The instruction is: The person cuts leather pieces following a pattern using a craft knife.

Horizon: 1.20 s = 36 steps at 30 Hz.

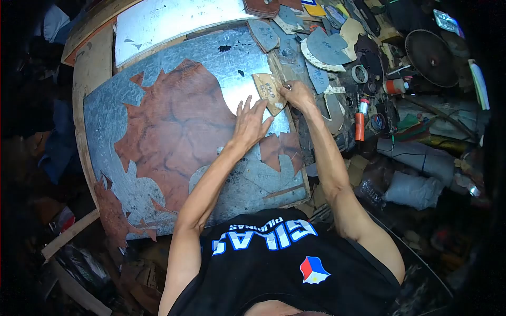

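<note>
A tan pattern piece [268, 90] with handwriting on it lies at the right side of the metal sheet [211, 58]. My right hand [299, 96] grips its right edge with the fingers closed. Spread and flat, my left hand [250, 123] reaches to the lower left edge of the pattern piece. A large sheet of reddish-brown leather [176, 116] with a ragged, cut-out outline covers much of the metal, left of my left hand. Smaller leather scraps [273, 151] lie below my hands.
Several grey marked templates [324, 47] are heaped at the upper right. Nearby are a roll of tape [360, 73], an orange tube [360, 126] and a dark round fan-like disc [431, 58]. A white board [158, 26] lies beyond the metal sheet. More leather offcuts [110, 208] hang over its left edge.
</note>
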Available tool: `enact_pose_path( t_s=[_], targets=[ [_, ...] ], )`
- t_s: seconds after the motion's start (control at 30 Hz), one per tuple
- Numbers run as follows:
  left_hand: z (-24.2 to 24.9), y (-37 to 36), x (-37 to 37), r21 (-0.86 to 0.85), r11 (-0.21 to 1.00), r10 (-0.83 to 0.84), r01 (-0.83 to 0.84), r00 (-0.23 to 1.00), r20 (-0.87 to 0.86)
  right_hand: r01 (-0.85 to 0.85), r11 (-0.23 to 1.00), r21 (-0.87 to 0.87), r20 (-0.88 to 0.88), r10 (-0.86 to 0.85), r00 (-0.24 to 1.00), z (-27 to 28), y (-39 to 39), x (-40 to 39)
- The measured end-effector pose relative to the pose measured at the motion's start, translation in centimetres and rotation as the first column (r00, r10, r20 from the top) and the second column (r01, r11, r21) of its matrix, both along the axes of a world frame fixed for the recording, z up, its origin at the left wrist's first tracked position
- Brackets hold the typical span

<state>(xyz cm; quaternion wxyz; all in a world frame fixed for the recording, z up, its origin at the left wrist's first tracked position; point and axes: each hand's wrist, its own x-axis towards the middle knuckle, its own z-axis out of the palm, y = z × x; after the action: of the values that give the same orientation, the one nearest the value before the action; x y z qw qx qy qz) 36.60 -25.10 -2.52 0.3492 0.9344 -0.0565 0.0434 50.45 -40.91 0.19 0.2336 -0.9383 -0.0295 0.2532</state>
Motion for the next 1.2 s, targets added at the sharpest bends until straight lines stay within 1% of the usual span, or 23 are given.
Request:
enact_pose_path(
  t_s=[0.07,0.13,0.17,0.2,0.23,0.27,0.3,0.33,0.37,0.4,0.43,0.47,0.5,0.57,0.63,0.67,0.7,0.77,0.83,0.97,1.03,1.17,1.2],
  targets=[
    [-0.1,-0.7,0.4,-0.051,0.998,0.018,-0.021,0.998,-0.062,0.000,1.000,0.009,0.059,0.000,0.998,-0.6,-0.3,-0.2],
    [0.1,-0.8,0.5,-0.076,0.996,0.030,-0.037,0.995,-0.093,0.015,0.999,0.030,0.212,-0.021,0.977,-2.0,-0.7,-0.4],
    [0.0,-0.7,0.6,-0.104,0.993,0.047,-0.061,0.991,-0.126,0.015,0.999,0.034,0.215,-0.022,0.976,-1.6,-0.9,-0.5],
    [-0.3,-0.6,0.7,-0.100,0.993,0.050,-0.062,0.992,-0.120,0.108,0.978,0.177,0.023,-0.114,0.993,-1.0,-1.1,-0.4],
    [-0.6,-0.4,0.8,-0.167,0.983,0.050,-0.075,0.988,-0.145,0.221,0.929,0.296,-0.182,-0.172,0.968,-0.4,-1.2,-0.3],
    [-0.9,-0.3,0.8,-0.233,0.968,0.049,-0.088,0.984,-0.170,0.217,0.929,0.301,-0.178,-0.169,0.969,0.9,-1.0,-1.0],
    [-0.6,-0.2,1.1,-0.230,0.969,0.054,-0.092,0.985,-0.164,0.168,0.917,0.363,-0.070,-0.153,0.986,2.8,-0.6,-2.1],
    [-0.1,-0.3,1.4,-0.493,0.837,0.127,-0.237,0.961,-0.247,0.111,0.902,0.418,0.039,-0.140,0.989,3.8,-0.3,-3.2],
    [0.5,-0.2,1.4,-0.695,0.614,0.167,-0.374,0.922,-0.348,-0.017,0.877,0.480,0.217,-0.101,0.971,3.3,0.1,-4.2],
    [2.4,0.3,1.6,-0.780,0.431,0.094,-0.453,0.883,-0.460,-0.058,0.886,0.461,0.258,-0.071,0.963,4.7,1.0,-5.8],
    [2.9,0.5,1.9,-0.834,0.203,0.049,-0.513,0.856,-0.514,-0.098,0.893,0.440,0.297,-0.041,0.954,6.5,2.0,-7.4],
    [4.1,1.1,1.9,-0.871,0.090,-0.028,-0.484,0.873,-0.488,-0.107,0.890,0.443,0.293,-0.031,0.956,7.4,2.9,-8.7],
    [4.9,1.8,1.8,-0.891,-0.028,-0.101,-0.453,0.888,-0.448,-0.152,0.906,0.396,0.347,0.005,0.938,8.2,3.7,-10.0],
    [4.8,2.8,1.6,-0.885,-0.032,-0.108,-0.465,0.882,-0.459,-0.198,0.916,0.349,0.396,0.047,0.917,8.9,4.5,-11.5],
    [4.9,3.5,1.0,-0.868,-0.065,-0.152,-0.491,0.865,-0.478,-0.248,0.857,0.451,0.414,0.045,0.909,9.2,4.9,-12.5],
    [6.6,3.7,0.4,-0.865,-0.107,-0.150,-0.491,0.868,-0.474,-0.232,0.841,0.488,0.359,0.049,0.932,9.7,4.9,-12.7],
    [6.5,3.9,0.1,-0.864,-0.108,-0.148,-0.492,0.867,-0.476,-0.234,0.841,0.489,0.357,0.052,0.933,9.6,4.8,-12.8],
    [6.3,4.5,-0.5,-0.873,-0.109,-0.160,-0.475,0.875,-0.456,-0.134,0.708,0.693,0.153,0.036,0.987,9.2,4.3,-12.7],
    [6.6,4.8,-0.9,-0.876,-0.096,-0.164,-0.473,0.876,-0.454,-0.169,0.688,0.706,0.176,0.061,0.983,9.2,4.0,-12.8],
    [6.7,4.8,-1.2,-0.886,-0.094,-0.208,-0.455,0.879,-0.429,-0.133,0.660,0.739,0.119,0.066,0.991,10.2,3.8,-13.2],
    [6.5,4.8,-1.2,-0.888,-0.111,-0.225,-0.447,0.881,-0.415,-0.012,0.662,0.749,-0.024,0.046,0.999,11.2,3.9,-13.5],
    [6.7,5.0,-1.3,-0.898,-0.101,-0.233,-0.428,0.888,-0.396,0.067,0.693,0.718,-0.121,0.029,0.992,11.1,3.6,-13.6],
    [6.9,5.1,-1.4,-0.898,-0.096,-0.236,-0.429,0.887,-0.398,0.093,0.665,0.741,-0.138,0.016,0.990,10.7,3.6,-13.6]
  ],
)
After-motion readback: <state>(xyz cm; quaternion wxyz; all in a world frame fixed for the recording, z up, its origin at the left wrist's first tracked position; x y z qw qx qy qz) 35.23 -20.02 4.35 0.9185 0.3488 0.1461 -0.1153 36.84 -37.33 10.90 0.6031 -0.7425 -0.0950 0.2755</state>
